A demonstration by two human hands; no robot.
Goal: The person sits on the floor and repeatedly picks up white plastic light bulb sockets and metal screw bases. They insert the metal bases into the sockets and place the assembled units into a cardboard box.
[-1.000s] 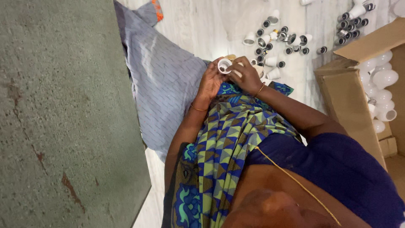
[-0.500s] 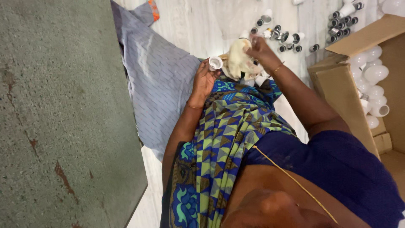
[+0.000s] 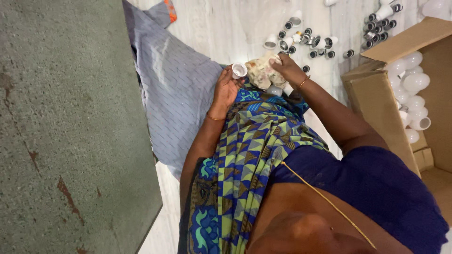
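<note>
Bare floor (image 3: 226,28) open beyond hands; scattered bulb bases (image 3: 306,40) ahead, cardboard box (image 3: 376,89) blocks right side.

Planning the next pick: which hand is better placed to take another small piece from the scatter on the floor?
Probably the right. The right hand lies on the patterned cloth just beside the scattered pieces, while the left hand is farther back and already holds a white cap.
</note>
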